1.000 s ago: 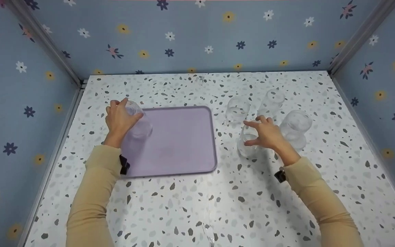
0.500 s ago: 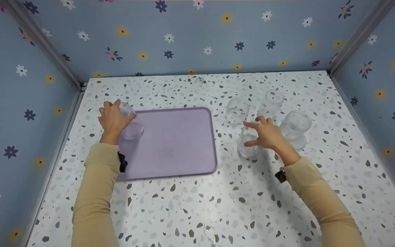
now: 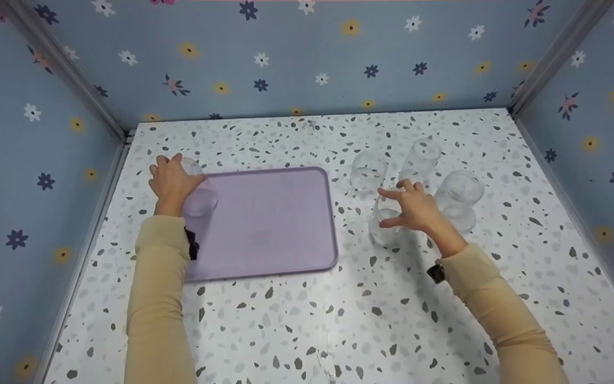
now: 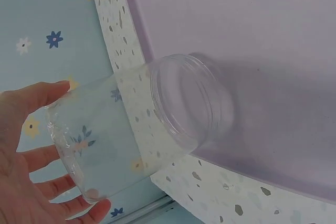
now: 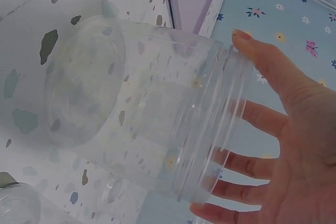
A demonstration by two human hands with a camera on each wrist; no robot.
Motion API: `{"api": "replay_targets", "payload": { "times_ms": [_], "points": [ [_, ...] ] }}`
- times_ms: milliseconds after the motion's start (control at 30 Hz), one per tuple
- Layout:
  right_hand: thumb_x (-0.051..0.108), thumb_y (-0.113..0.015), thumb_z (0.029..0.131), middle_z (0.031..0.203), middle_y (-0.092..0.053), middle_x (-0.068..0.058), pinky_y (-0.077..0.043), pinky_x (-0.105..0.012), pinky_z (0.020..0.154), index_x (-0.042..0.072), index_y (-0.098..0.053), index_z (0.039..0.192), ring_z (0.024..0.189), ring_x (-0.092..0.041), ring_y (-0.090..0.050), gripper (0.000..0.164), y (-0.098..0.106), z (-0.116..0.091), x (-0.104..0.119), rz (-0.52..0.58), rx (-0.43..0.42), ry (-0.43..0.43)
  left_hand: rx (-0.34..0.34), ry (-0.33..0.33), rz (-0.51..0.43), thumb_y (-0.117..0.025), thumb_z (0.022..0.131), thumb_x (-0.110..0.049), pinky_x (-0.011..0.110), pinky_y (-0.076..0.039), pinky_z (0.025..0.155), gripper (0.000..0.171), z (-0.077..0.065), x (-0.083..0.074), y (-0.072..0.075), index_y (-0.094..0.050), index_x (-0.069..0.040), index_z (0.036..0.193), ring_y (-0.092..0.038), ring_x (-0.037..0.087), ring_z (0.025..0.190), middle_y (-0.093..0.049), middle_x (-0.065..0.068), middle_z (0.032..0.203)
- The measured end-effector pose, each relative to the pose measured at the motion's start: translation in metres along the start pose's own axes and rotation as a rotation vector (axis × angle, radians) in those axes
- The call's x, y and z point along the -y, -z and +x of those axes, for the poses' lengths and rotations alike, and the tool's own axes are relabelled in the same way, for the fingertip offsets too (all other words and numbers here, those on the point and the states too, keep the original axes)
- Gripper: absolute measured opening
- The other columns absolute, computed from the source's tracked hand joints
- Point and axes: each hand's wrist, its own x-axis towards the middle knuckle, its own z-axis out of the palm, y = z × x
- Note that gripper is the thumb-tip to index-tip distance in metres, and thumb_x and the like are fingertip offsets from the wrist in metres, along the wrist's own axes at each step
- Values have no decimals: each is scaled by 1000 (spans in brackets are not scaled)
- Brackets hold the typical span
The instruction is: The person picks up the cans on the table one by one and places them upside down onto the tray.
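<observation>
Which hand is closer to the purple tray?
The left hand holds a jar at the left end of the purple tray; the right hand holds another jar, right of the tray.

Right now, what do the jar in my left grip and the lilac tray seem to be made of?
The jar looks like clear, glossy plastic, possibly glass: the flowered panel shows through and its surface catches glints. The tray is probably matte plastic: even colour, rounded corners, no sharp reflections.

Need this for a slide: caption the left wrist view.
Left hand grips clear jar, mouth down, at corner of purple tray.
</observation>
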Motion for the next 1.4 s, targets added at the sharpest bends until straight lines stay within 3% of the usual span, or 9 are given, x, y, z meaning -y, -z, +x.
{"api": "replay_targets", "payload": {
  "times_ms": [967,1400],
  "points": [
    [44,-75,63,122,-39,-23,-42,-51,67,18,-47,130,99,-39,-39,77,-1,-2,-2,-1,-2,-4,93,4,28,-63,77,-35,59,-27,91,78,10,-2,-8,-29,3,136,-24,44,117,-24,31,130],
    [42,-76,63,123,-37,-23,-41,-53,67,18,-46,130,101,-40,-37,77,-1,2,-1,24,0,-20,88,-4,35,-61,78,-34,60,-27,90,78,12,-4,-6,-25,3,137,-27,45,117,-26,32,129]
  ]
}}
